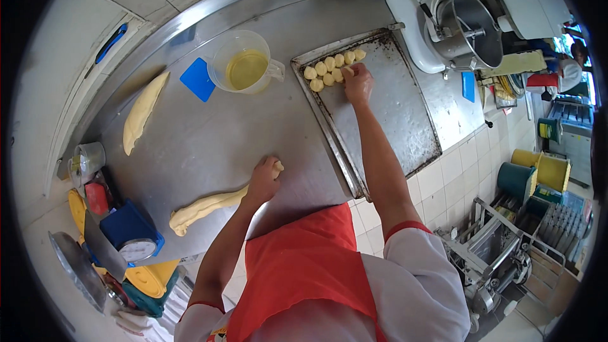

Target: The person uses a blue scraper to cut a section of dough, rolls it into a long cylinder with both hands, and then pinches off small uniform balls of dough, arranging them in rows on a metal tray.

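Right hand: I see my right hand (358,83) on the tray (405,120), fingers pinched on a dough piece (348,71) beside the row.
Left hand: my left hand (263,180) grips the end of a dough rope (206,208) on the table (209,139).
Done: I count about eight dough balls (329,68), clustered in the tray's far corner.
Left: I judge most remains; the tray is largely bare.
Counts: two ropes, the second rope (142,111) lying untouched; one jug (244,63); one blue scraper (198,79).
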A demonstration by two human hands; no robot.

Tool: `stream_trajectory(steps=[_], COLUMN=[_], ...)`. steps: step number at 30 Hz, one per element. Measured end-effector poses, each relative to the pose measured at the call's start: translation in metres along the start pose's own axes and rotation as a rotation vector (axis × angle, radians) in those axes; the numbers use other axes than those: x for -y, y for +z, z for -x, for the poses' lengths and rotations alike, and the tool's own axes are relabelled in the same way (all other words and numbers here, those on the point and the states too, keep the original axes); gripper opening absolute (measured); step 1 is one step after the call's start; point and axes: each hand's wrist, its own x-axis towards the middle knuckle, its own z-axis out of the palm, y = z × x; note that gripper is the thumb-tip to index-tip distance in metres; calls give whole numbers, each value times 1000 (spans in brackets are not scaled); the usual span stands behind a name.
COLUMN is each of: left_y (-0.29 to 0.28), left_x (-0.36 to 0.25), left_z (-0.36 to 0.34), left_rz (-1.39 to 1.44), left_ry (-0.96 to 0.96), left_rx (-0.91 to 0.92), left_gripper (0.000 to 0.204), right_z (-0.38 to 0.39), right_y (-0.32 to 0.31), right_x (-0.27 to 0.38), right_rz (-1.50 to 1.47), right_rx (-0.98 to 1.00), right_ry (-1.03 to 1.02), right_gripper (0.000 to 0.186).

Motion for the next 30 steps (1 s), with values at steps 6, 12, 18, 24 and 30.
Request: stream_trajectory(steps=[6, 12, 18, 24, 30], left_y=[-12, -7, -2, -7, -16], left_x=[1, 10, -17, 3, 0], left_z=[9, 28, 29, 9, -8], left_rz=[183, 177, -254, -271, -214], left_ry=[-86, 49, -78, -134, -219], left_rx=[-48, -98, 60, 203, 85], left_gripper=[69, 47, 19, 22, 37], right_z=[112, 272, 296, 270, 128], right_y=[10, 56, 62, 31, -27], right_x=[-16, -18, 2, -7, -46], right_rz=[323, -25, 304, 460, -418], right_rx=[72, 662, 251, 625, 286], right_ry=[-271, 77, -366, -398, -121], right_gripper=[36, 22, 23, 23, 28])
